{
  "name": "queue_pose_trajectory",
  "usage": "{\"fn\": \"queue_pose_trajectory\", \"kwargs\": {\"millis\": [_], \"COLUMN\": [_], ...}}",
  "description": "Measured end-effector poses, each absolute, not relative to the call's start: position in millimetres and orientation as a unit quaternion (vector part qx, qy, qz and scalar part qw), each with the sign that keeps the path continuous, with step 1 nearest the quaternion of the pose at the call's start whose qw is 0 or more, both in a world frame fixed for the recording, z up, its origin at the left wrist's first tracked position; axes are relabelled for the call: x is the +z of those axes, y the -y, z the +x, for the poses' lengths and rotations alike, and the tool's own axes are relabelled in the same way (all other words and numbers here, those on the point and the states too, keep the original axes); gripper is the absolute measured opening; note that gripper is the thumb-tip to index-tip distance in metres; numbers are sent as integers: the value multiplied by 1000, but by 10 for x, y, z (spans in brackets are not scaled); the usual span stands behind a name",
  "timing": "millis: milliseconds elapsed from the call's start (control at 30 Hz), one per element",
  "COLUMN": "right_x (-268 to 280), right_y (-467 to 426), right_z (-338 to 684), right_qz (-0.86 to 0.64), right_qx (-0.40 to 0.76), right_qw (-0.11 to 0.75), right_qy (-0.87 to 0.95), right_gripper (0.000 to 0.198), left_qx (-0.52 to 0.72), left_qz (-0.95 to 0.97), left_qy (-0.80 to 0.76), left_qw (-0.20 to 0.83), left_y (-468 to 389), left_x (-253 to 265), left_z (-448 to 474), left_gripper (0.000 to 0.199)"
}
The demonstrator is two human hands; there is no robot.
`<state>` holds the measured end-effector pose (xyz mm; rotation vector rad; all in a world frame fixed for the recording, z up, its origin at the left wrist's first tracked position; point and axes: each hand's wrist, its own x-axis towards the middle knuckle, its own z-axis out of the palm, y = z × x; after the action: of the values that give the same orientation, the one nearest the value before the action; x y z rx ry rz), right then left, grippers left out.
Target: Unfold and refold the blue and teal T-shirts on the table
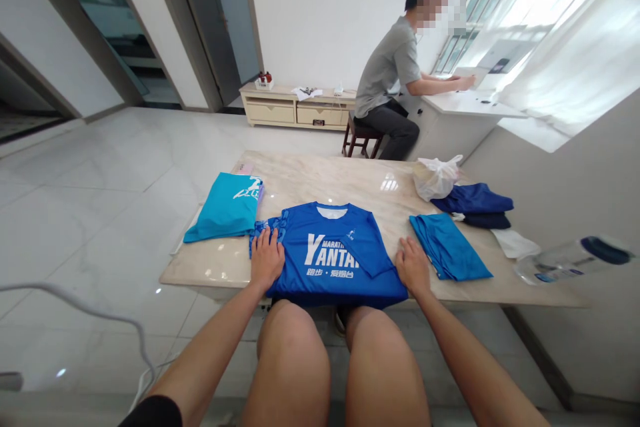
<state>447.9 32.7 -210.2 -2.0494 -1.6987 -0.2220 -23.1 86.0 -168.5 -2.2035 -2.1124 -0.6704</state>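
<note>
A blue T-shirt (pixel 325 260) with white "YANTAI" lettering lies front up on the marble-look table, its lower edge hanging over the near side. The sleeve on the right is folded in over the chest; the patterned sleeve (pixel 280 223) on the left sticks outward. My left hand (pixel 267 259) rests flat on the shirt's left side by that sleeve, fingers apart. My right hand (pixel 413 265) lies at the shirt's right edge, fingers stretched out on the tabletop, holding nothing. Just right of it is a folded teal garment (pixel 450 247). A folded turquoise shirt (pixel 225 207) lies at the left.
On the table's (pixel 305 177) right side are a white plastic bag (pixel 436 177), dark blue folded clothes (pixel 473 199) and a clear bottle (pixel 570 260) lying down. Beyond, a person (pixel 393 63) sits on a stool at a white desk. A low cabinet (pixel 295 109) stands against the wall.
</note>
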Motion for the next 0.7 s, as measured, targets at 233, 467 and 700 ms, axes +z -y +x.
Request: {"fn": "queue_pose_trajectory", "kwargs": {"millis": [233, 467, 700], "right_x": [-2120, -2094, -2117], "right_y": [-352, -357, -375], "right_z": [4471, 4418, 4380], "right_qz": [-748, -745, -744], "right_qx": [-83, -95, -79], "right_qw": [247, 262, 277], "right_qy": [610, 606, 602], "right_gripper": [54, 52, 51], "left_qx": [-195, -186, -190], "left_qz": [-713, -750, -776], "left_qy": [673, 634, 600], "left_qw": [26, 22, 21], "left_y": [-868, -842, -835], "left_x": [-1696, -1530, -1507], "left_z": [-233, -333, -973], "left_gripper": [60, 56, 57]}}
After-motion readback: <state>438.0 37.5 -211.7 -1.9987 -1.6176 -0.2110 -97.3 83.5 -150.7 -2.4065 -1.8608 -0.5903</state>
